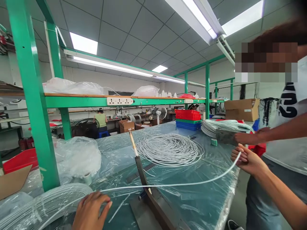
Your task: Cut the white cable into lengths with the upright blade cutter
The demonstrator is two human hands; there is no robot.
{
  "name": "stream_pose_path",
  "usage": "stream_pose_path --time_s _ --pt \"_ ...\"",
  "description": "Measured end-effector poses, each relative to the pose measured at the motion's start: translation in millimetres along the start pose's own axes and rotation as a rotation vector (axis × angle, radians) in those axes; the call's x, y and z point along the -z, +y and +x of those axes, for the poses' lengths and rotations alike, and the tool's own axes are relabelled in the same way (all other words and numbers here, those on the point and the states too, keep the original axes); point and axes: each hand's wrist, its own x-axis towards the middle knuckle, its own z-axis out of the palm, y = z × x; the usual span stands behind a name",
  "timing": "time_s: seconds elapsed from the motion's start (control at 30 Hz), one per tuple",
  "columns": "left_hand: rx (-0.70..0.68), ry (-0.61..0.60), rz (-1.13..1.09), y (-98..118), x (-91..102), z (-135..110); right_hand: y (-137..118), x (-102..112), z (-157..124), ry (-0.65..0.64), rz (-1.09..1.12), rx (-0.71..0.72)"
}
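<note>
Left hand (90, 210) seen at the bottom edge, fingers curled, white cable (172, 184) pinched at the fingertips. Just left of it, a bundle of the same cable wrapped in clear plastic (40, 206) is lying on the bench.

From the left hand, the cable is run taut across the plastic-covered table (203, 204), over a metal cutter (148, 195) with its long handle raised, then up and right to the right hand (247, 158). Right hand is held past the table's right edge, closed around the cable end, fingers folded together.

Just above the right hand, a co-worker's hand (249, 137) is rested on a grey block (225, 135); whether it grips the block cannot be told. A small green tape roll (214, 142) sits beside the block.

Mid-table, a loose white coil (170, 149) is laid flat, well apart from both hands. Behind it, a second coil (223, 126), then stacked red, green and blue bins (188, 119). A cardboard box (242, 109) is seen far right.
</note>
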Motion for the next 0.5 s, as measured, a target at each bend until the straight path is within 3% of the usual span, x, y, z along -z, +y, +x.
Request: stream_pose_path --time_s 0.1,0.17,0.3,0.4,0.5 --pt "0.019 0.176 0.049 2 3.7 1 26 -27 -16 -0.114 -0.029 -0.111" --pt "0.055 0.228 0.095 2 6.1 0 52 -52 -30 -0.213 -0.079 -0.222" --pt "0.139 0.062 -0.107 8 16.3 -10 92 -97 -61 -0.375 -0.194 -0.404" --pt "0.125 0.038 -0.400 17 29.9 -26 96 -114 -66 -0.389 -0.186 -0.421" --pt "0.113 -0.029 -0.584 20 47.3 -51 89 -117 -51 -0.343 -0.088 -0.349"
